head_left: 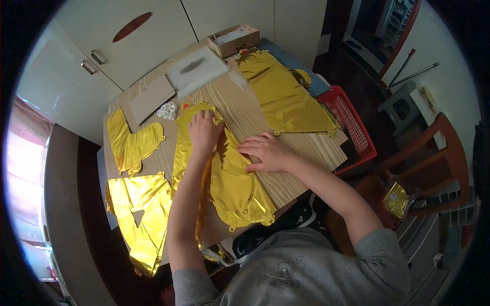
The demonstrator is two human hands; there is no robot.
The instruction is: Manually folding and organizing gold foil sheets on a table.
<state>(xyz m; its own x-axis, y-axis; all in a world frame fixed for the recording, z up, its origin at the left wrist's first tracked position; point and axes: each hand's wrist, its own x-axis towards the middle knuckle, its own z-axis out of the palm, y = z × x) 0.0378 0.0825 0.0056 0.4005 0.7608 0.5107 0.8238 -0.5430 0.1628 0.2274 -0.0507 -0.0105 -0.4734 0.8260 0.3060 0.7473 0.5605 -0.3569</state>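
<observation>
A flat gold foil balloon [237,188] lies lengthwise on the wooden table [306,158] in front of me. My left hand [204,132] is on its upper part, fingers curled down and closed on the foil; the fingertips are partly hidden. Against its right edge rests my right hand [268,152], fingers stretched out and flat, partly on the tabletop. Left of it are a bent gold balloon [135,145] and, nearer me, a gold balloon with a triangular hole [153,196]. A wide gold balloon [283,97] lies at the far right.
White rolls or rings [167,110] sit beside a brown cardboard piece [152,99]. Behind are a translucent plastic sheet [196,71] and an open cardboard box [240,41]. A red basket [360,127] adjoins the table's right side. A wooden chair [451,148] holds a gold packet [396,199].
</observation>
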